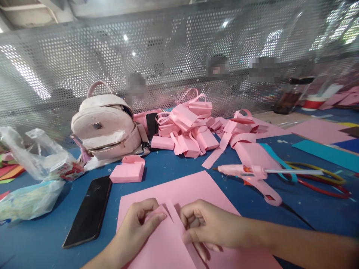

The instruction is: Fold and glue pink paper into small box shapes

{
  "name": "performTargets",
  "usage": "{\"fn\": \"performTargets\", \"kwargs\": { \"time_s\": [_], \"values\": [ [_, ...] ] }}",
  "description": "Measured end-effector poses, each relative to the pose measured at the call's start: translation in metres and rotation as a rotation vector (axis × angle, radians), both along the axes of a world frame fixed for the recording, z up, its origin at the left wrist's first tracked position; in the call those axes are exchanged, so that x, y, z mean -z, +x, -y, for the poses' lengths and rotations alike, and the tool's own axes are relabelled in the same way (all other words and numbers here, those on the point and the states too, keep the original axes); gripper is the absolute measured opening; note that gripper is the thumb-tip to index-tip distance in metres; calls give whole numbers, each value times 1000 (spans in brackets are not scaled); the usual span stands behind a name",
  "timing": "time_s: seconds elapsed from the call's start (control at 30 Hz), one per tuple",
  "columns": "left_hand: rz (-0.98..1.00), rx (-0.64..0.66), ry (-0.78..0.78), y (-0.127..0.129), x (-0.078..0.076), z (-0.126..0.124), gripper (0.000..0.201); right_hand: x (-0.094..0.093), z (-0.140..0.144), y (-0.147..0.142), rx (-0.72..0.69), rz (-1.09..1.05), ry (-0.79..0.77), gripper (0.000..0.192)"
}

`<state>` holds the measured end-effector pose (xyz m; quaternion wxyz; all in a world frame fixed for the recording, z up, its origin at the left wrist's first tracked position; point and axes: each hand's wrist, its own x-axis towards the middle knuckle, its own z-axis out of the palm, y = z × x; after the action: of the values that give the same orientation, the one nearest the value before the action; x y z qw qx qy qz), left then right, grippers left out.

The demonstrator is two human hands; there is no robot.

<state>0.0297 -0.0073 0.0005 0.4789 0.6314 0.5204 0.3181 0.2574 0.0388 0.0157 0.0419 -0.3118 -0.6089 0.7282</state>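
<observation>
1. The left hand (140, 222) pinches a folded flap of the pink paper (182, 190), thumb and forefinger closed on the crease; the right hand (206, 226) grips the neighbouring flap, fingers curled under its edge. The sheet lies flat on the blue surface (42, 243), directly beneath both hands.
2. To fold well, I judge both edges should meet evenly before pressing, with a fingertip run along the crease while the other hand holds the sheet down.
3. The paper looks thin, matte and stiff enough to hold a sharp fold.
4. Just left of the left hand lies a black phone (89, 211), glossy and flat; beyond it a small pink box (127, 172).
5. Beyond the right hand rests a pink glue gun (252, 175), hard plastic, with a heap of folded pink bags (187, 127) further off beside a pale backpack (108, 127).
</observation>
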Motion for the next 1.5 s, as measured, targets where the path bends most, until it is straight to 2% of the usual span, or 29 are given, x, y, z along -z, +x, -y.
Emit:
{"fn": "performTargets", "kwargs": {
  "time_s": [0.27,0.37,0.67,0.9,1.3,1.5],
  "values": [
    [39,-19,-8,-2,1,-1,51,-6,-1,1,17,-14,-4,17],
    [24,-45,11,-3,2,-2,55,-6,-2,2,-21,15,-17,17],
    [57,-51,-2,-3,2,-4,54,-1,-3,3,3,-35,-22,21],
    [63,-63,-17,-6,7,-6,57,-6,-5,4,-47,17,-47,15],
    [59,-60,1,-5,3,-6,53,-4,-8,7,-95,-1,-55,37],
    [78,-66,-13,-4,6,-5,55,-5,-5,4,-66,35,10,19]
  ]
}}
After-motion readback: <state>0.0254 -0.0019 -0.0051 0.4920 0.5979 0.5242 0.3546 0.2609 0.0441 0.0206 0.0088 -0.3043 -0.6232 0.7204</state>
